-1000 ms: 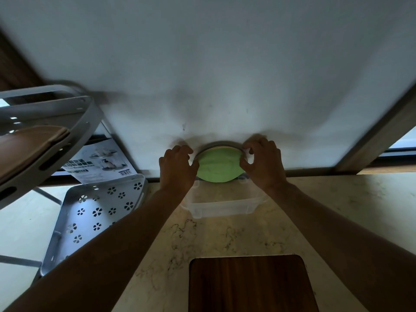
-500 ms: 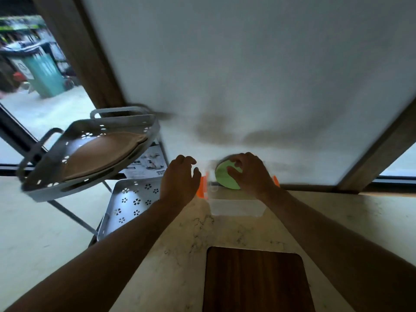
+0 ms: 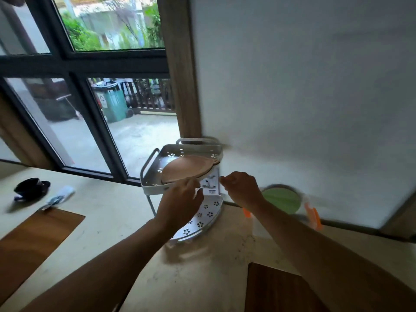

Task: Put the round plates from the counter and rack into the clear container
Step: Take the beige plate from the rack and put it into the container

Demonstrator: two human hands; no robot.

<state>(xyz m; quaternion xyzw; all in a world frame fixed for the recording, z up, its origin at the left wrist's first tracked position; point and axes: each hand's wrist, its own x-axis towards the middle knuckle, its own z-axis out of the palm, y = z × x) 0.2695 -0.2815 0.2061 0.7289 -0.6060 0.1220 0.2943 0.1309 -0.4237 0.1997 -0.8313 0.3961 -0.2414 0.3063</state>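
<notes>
**Both hands up at the rack's top shelf**

Far left on the bench [image 3: 108, 212] I see a dark bundled thing [image 3: 31, 188], too blurred to name, with a small white item [image 3: 59, 197] just beside it and a brown wooden board [image 3: 33, 239] nearer to me. Behind them a dark-framed window [image 3: 85, 91] looks onto a yard.

In the middle stands a white two-shelf rack [image 3: 155, 163] with flower-shaped holes. On its top shelf lies a round tan plate [image 3: 186, 168], flat, matte and plain. My left hand [image 3: 180, 203] is at the front rim of that shelf, fingers loosely curled and empty; I cannot tell whether they touch the plate's edge. My right hand [image 3: 242, 190] hovers just right of the rack, fingers pinched lightly together, holding nothing.

Further right a round green plate [image 3: 281, 200] sits in the clear container [image 3: 258, 226] with orange clips, against the white wall [image 3: 304, 86]. A second wooden board [image 3: 276, 289] is at bottom right.
</notes>
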